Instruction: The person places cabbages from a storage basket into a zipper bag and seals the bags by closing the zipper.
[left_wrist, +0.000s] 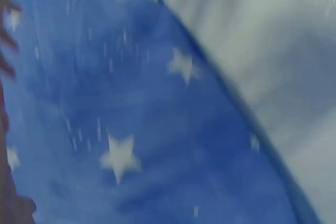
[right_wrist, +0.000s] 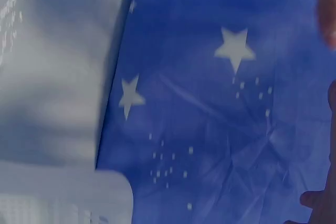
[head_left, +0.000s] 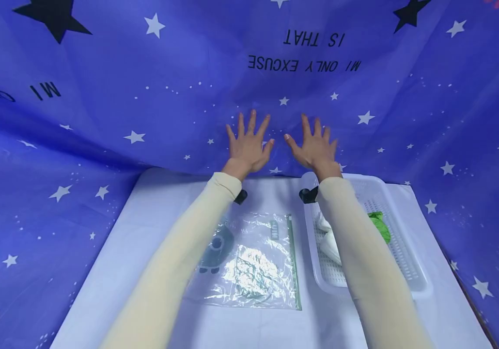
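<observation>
Cream fabric covers both forearms, the sleeves (head_left: 166,271) being stretched up from the bottom edge of the frame over a white tabletop (head_left: 105,291). Below the centre of the frame, a clear plastic bag (head_left: 254,266) is laid flat, partly covered by the left sleeve. Its green zip strip (head_left: 294,261) is turned to the right, perhaps so that the opening faces the basket. To the right of the bag, a white basket (head_left: 406,237) is set just beside it and crossed by the right sleeve; a green item (head_left: 380,227) and white items (head_left: 331,247) are contained in it, probably to be kept together and within reach. What these are cannot be told.

Farther up, just above the centre of the frame, the left hand (head_left: 248,148) and the right hand (head_left: 316,148) are held side by side, apart, with fingers straight and widely spread. Nothing is gripped by either. Both are seen against a blue star-printed cloth (head_left: 214,87); whether it is touched cannot be told. In the wrist views only parts of the hands are shown, at the frame edges.
</observation>
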{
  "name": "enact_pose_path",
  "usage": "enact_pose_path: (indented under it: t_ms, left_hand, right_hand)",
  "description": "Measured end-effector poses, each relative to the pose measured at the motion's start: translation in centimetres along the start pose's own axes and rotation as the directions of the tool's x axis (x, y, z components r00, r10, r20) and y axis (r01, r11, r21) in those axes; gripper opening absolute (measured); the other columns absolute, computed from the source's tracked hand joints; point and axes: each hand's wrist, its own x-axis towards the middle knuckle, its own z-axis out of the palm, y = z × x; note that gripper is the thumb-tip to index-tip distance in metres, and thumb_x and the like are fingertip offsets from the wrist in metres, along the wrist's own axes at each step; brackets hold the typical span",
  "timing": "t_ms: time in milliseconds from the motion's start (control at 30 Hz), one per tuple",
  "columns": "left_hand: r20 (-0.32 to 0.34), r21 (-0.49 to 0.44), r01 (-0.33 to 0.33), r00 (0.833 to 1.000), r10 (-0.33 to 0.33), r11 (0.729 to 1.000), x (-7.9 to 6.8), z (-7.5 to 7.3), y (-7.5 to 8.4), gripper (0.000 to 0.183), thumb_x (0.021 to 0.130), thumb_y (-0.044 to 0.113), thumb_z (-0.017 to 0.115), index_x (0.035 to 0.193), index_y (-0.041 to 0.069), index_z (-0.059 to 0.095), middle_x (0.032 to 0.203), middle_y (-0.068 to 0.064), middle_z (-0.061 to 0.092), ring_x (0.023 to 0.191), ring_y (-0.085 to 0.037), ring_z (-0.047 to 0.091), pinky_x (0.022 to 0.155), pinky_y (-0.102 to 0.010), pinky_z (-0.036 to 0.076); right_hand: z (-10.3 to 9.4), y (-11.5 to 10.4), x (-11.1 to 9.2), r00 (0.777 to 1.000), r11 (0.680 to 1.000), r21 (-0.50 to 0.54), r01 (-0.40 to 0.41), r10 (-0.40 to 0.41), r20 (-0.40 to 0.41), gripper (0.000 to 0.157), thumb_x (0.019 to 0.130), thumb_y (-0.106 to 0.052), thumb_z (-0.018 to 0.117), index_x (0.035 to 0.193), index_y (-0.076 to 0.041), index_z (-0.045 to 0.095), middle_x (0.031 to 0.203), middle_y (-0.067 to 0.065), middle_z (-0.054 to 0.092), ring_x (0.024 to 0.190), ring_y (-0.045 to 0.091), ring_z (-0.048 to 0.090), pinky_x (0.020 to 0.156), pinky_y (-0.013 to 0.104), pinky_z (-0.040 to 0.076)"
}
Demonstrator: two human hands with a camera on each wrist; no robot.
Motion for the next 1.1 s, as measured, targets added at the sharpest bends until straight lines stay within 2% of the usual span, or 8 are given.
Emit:
enact_pose_path:
  t_ms: [67, 167, 300, 467, 667, 867, 967, 1100]
  left_hand:
    - [-0.033, 0.000, -0.047, 0.998, 0.047, 0.999, -1.1, 1.0, 1.0, 0.065, 0.102, 0.054, 0.024, 0.157, 0.033, -0.004, 0.163, -0.010, -0.006, 0.146, -0.040, -0.009, 0.109, -0.065, -0.002]
    - [-0.076, -0.013, -0.065, 0.995, 0.064, 0.998, -3.4, 3.1, 2.7, 0.066, 0.100, 0.047, 0.040, 0.157, 0.026, 0.017, 0.157, -0.017, 0.024, 0.143, -0.042, 0.019, 0.108, -0.060, 0.022]
    - [-0.061, -0.073, -0.047, 0.997, 0.042, 0.996, -7.0, 6.9, 4.8, 0.054, 0.092, 0.040, 0.058, 0.138, 0.015, 0.045, 0.123, -0.014, 0.057, 0.108, -0.035, 0.054, 0.080, -0.048, 0.046]
    - [0.109, -0.200, -0.020, 0.993, 0.042, 0.980, -11.6, 12.1, 6.9, 0.047, 0.087, 0.043, 0.067, 0.120, 0.011, 0.055, 0.092, -0.007, 0.064, 0.075, -0.028, 0.064, 0.059, -0.044, 0.049]
    - [0.203, -0.244, 0.030, 0.979, 0.021, 0.969, -15.0, 17.1, 8.6, 0.065, 0.079, 0.054, 0.072, 0.123, 0.010, 0.054, 0.093, -0.008, 0.062, 0.078, -0.029, 0.064, 0.057, -0.043, 0.047]
    - [0.207, -0.234, 0.036, 0.978, 0.014, 0.971, -15.5, 18.0, 9.0, 0.071, 0.075, 0.054, 0.074, 0.128, 0.010, 0.053, 0.098, -0.010, 0.060, 0.083, -0.030, 0.061, 0.060, -0.044, 0.048]
    - [0.220, -0.256, 0.057, 0.975, 0.001, 0.965, -15.4, 17.5, 8.2, 0.056, 0.079, 0.042, 0.071, 0.120, 0.006, 0.059, 0.089, -0.010, 0.061, 0.075, -0.030, 0.063, 0.058, -0.043, 0.049]
    - [0.240, -0.249, 0.074, 0.971, -0.013, 0.966, -15.2, 16.9, 6.4, 0.031, 0.083, 0.032, 0.066, 0.097, 0.004, 0.063, 0.072, -0.008, 0.059, 0.061, -0.026, 0.062, 0.052, -0.041, 0.048]
  right_hand:
    - [0.6, 0.0, -0.4, 0.999, 0.999, 0.029, 0.031, -0.031, -0.020, 0.084, 0.091, -0.077, 0.021, 0.157, -0.033, -0.006, 0.162, 0.017, -0.001, 0.143, 0.049, 0.004, 0.106, 0.072, 0.009]
    - [1.4, 0.1, -1.0, 0.996, 0.994, 0.070, 0.080, -0.077, -0.046, 0.082, 0.092, -0.075, 0.025, 0.158, -0.032, -0.001, 0.161, 0.018, 0.006, 0.143, 0.049, 0.010, 0.106, 0.070, 0.013]
    - [2.0, 0.3, -2.0, 0.990, 0.987, 0.096, 0.126, -0.118, -0.082, 0.080, 0.094, -0.072, 0.031, 0.158, -0.032, 0.005, 0.160, 0.019, 0.013, 0.142, 0.047, 0.016, 0.106, 0.069, 0.016]
    - [2.3, 0.3, -3.8, 0.979, 0.976, 0.115, 0.187, -0.175, -0.109, 0.077, 0.096, -0.066, 0.037, 0.158, -0.029, 0.012, 0.158, 0.020, 0.019, 0.140, 0.048, 0.021, 0.103, 0.069, 0.021]
    - [3.4, 0.6, -6.6, 0.968, 0.959, 0.156, 0.235, -0.216, -0.126, 0.072, 0.098, -0.060, 0.042, 0.157, -0.024, 0.020, 0.154, 0.020, 0.027, 0.137, 0.048, 0.029, 0.099, 0.069, 0.028]
    - [5.2, 1.0, -9.2, 0.957, 0.948, 0.154, 0.279, -0.262, -0.124, 0.069, 0.099, -0.056, 0.042, 0.156, -0.021, 0.024, 0.152, 0.022, 0.031, 0.132, 0.048, 0.035, 0.096, 0.068, 0.033]
    - [6.1, 1.4, -10.5, 0.949, 0.941, 0.157, 0.300, -0.278, -0.148, 0.067, 0.100, -0.053, 0.044, 0.155, -0.019, 0.028, 0.150, 0.022, 0.035, 0.130, 0.047, 0.039, 0.097, 0.066, 0.034]
    - [7.3, 2.0, -12.2, 0.943, 0.933, 0.181, 0.311, -0.279, -0.182, 0.063, 0.100, -0.048, 0.049, 0.152, -0.017, 0.034, 0.148, 0.019, 0.039, 0.131, 0.044, 0.039, 0.099, 0.063, 0.033]
